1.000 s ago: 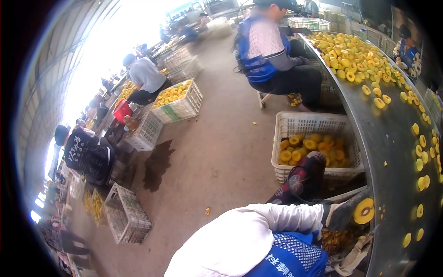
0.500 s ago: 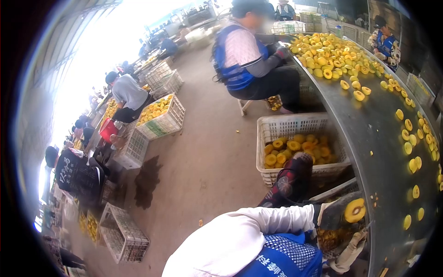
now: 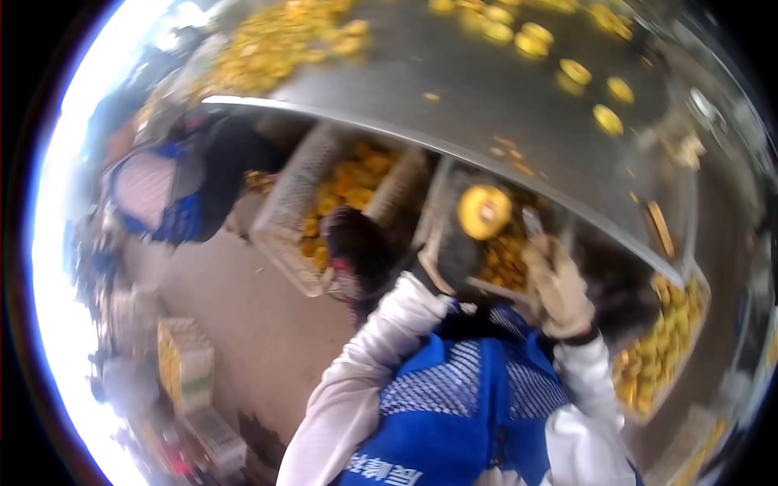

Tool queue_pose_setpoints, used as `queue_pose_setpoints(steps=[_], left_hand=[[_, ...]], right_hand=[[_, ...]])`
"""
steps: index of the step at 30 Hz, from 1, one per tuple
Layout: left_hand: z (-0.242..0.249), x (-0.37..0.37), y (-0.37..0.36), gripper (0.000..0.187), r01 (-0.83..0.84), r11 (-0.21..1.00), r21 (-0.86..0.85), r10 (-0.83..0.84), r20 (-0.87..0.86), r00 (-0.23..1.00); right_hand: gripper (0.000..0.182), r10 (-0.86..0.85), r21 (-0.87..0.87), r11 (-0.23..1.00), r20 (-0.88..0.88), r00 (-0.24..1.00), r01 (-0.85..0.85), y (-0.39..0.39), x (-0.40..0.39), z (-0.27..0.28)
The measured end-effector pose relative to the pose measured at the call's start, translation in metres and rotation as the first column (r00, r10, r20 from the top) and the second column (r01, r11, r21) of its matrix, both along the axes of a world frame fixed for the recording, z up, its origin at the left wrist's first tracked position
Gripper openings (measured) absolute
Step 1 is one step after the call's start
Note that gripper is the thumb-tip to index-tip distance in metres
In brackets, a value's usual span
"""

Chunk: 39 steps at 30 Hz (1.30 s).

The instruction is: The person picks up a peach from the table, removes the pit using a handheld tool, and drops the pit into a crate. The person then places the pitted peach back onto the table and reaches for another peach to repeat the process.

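Observation:
My left hand point(image 3: 454, 253), in a dark glove, is closed around a yellow peach half point(image 3: 485, 212) with its cut face and reddish centre showing. A container point(image 3: 444, 202) of orange-brown fruit pieces point(image 3: 504, 263) lies beneath it. My right hand point(image 3: 561, 290), in a beige glove, grips a small metal-tipped tool point(image 3: 532, 223), blurred, a little to the right of the peach half. The two hands are apart, in front of the metal table's near edge.
The metal table point(image 3: 389, 85) carries many peach halves point(image 3: 284, 40) and a wooden-looking strip point(image 3: 660, 229). A white crate point(image 3: 279, 251) of peaches stands left, another crate point(image 3: 703, 304) right. A co-worker in a blue vest point(image 3: 182, 194) sits at the left.
My view has swung down and to the right, bringing both hands to the middle. The peach half stays in my left hand; the tool in my right now shows more clearly.

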<state>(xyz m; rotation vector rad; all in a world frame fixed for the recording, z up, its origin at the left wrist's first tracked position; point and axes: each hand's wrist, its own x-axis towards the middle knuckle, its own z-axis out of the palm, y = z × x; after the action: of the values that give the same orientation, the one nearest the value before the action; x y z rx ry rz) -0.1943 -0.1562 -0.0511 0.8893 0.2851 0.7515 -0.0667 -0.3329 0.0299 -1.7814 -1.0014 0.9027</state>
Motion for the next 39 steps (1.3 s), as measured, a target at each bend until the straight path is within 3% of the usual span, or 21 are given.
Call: queue_pose_setpoints(steps=[1,2,3,4,5,7,9,11,13,15,18,21,23,25,27,29,31,33,35,37,39], left_hand=[[-0.007,0.003,0.002,0.065,-0.028,1.000,-0.004,0.027,-0.041,0.999],[0.015,0.006,-0.013,0.070,-0.101,0.961,0.258,0.125,-0.078,0.989],[0.035,0.005,-0.024,0.074,-0.170,0.843,0.511,0.243,-0.079,0.967],[0.031,0.003,-0.021,0.083,-0.126,0.799,0.588,0.249,-0.133,0.959],[0.020,0.005,-0.023,0.081,-0.185,0.745,0.641,0.346,-0.134,0.928],[0.037,0.008,-0.023,0.054,-0.196,0.790,0.581,0.336,-0.142,0.931],[0.034,0.006,-0.024,0.053,-0.207,0.767,0.608,0.370,-0.154,0.916],[0.025,0.005,-0.020,0.053,-0.133,0.773,0.620,0.304,-0.178,0.936],[0.022,0.004,-0.017,0.061,-0.125,0.810,0.572,0.269,-0.174,0.947],[0.022,0.001,-0.012,0.060,-0.083,0.708,0.702,0.321,-0.216,0.922],[0.023,0.002,-0.015,0.057,-0.139,0.720,0.679,0.368,-0.205,0.907],[0.024,0.000,-0.009,0.057,-0.093,0.640,0.763,0.383,-0.212,0.899],[0.031,0.003,-0.012,0.059,-0.147,0.698,0.701,0.355,-0.161,0.921],[0.033,0.000,-0.008,0.053,-0.105,0.574,0.812,0.415,-0.178,0.892],[0.033,-0.003,-0.006,0.056,-0.065,0.609,0.791,0.380,-0.218,0.899],[0.032,-0.005,-0.004,0.059,-0.015,0.620,0.784,0.354,-0.262,0.898],[0.030,-0.006,-0.009,0.059,-0.073,0.653,0.754,0.363,-0.227,0.904],[0.032,-0.008,-0.001,0.056,0.074,0.633,0.771,0.264,-0.305,0.915],[0.030,-0.009,0.009,0.057,0.072,0.581,0.811,0.237,-0.254,0.938],[0.028,-0.014,0.018,0.061,0.099,0.287,0.953,0.211,-0.164,0.964],[0.026,-0.016,0.023,0.060,0.159,0.352,0.923,0.148,-0.222,0.964]], right_hand=[[0.037,-0.092,-0.124,0.990,-0.184,0.979,0.070,0.008,-0.005,0.024],[0.036,-0.060,-0.052,0.998,-0.275,0.959,0.048,0.010,0.000,0.019],[0.036,-0.006,0.032,0.999,-0.362,0.932,0.019,0.012,0.003,0.011],[0.035,-0.020,-0.029,0.999,-0.230,0.973,0.013,0.017,-0.001,0.013],[0.029,0.076,-0.146,0.987,0.049,0.996,-0.069,0.023,0.001,0.019],[0.028,0.081,0.121,0.987,0.187,0.979,-0.104,0.025,-0.004,0.000],[0.034,0.094,0.085,0.991,0.132,0.987,-0.106,0.033,-0.007,0.002],[0.039,0.166,-0.153,0.982,0.394,0.904,-0.114,0.037,-0.008,0.018],[0.043,0.188,-0.168,0.978,0.432,0.882,-0.126,0.039,-0.008,0.012],[0.043,0.154,-0.076,0.988,0.506,0.849,-0.133,0.039,-0.010,0.010],[0.042,0.191,-0.166,0.979,0.533,0.824,-0.120,0.041,-0.009,0.017],[0.044,0.214,-0.191,0.973,0.530,0.821,-0.131,0.042,-0.010,0.021],[0.045,0.220,-0.167,0.974,0.513,0.829,-0.155,0.041,-0.006,0.014],[0.046,0.229,-0.148,0.973,0.492,0.840,-0.179,0.041,-0.004,0.016],[0.050,0.327,-0.261,0.933,0.324,0.888,-0.249,0.042,0.000,0.027],[0.053,0.324,-0.235,0.936,0.279,0.904,-0.263,0.043,0.004,0.017],[0.055,0.366,-0.221,0.912,0.061,0.929,-0.345,0.044,0.010,0.011],[0.052,0.379,-0.273,0.899,0.094,0.921,-0.342,0.042,0.012,0.012],[0.049,0.392,-0.322,0.885,0.128,0.911,-0.335,0.042,0.015,0.014],[0.051,0.511,-0.409,0.833,0.313,0.801,-0.372,0.042,0.016,0.014],[0.048,0.503,-0.387,0.835,0.247,0.828,-0.392,0.042,0.021,0.001]])
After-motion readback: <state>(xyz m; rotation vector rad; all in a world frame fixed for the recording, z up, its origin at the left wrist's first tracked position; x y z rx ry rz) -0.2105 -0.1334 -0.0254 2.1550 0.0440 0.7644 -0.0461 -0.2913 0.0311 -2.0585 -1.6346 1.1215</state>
